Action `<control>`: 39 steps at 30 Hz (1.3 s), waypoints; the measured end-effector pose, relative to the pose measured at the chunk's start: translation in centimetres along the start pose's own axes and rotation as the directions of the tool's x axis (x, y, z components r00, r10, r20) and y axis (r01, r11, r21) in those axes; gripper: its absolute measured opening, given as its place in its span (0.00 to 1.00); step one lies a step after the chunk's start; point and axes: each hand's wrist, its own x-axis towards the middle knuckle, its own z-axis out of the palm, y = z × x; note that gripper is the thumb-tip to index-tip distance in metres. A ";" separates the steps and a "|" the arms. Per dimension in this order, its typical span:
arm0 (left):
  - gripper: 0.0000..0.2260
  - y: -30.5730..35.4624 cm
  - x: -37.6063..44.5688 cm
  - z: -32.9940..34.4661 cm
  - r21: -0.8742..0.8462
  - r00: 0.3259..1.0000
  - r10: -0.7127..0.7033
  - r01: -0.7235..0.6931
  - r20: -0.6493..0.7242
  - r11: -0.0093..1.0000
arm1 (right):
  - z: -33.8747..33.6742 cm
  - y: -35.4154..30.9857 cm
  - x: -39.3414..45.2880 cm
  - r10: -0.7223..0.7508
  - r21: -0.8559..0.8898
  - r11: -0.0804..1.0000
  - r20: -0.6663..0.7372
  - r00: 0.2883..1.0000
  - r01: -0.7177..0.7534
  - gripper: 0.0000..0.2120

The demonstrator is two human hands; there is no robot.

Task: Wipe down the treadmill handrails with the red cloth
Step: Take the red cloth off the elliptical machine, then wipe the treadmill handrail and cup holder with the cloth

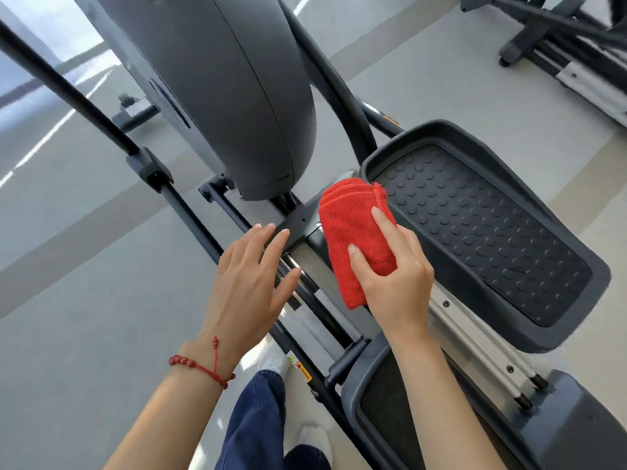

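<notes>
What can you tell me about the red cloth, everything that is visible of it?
The red cloth looks like soft, fuzzy microfibre, folded into a thick pad with stacked layers showing at its far end. The right hand holds it from the near side, thumb and forefinger lying on top. It sits at the inner front corner of the studded black pedal, above the machine's metal rail. Whether it presses on them cannot be told.

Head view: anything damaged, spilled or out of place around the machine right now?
Nothing stands out. The folded red cloth is held in the right hand near the studded foot pedal; the left hand hovers open. No spills or visible damage.
</notes>
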 end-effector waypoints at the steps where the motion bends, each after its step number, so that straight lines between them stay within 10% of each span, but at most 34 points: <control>1: 0.25 0.3 -1.2 -0.3 -0.004 1.000 -0.019 0.019 -0.013 1.000 | -0.3 -0.4 -0.9 -0.016 0.001 1.000 0.013 1.000 0.016 0.23; 39: 0.30 -5.4 -45.4 -11.8 0.005 0.787 -0.581 0.595 -0.207 0.804 | 0.0 -21.7 -33.6 -0.424 0.285 0.901 0.416 0.804 0.327 0.23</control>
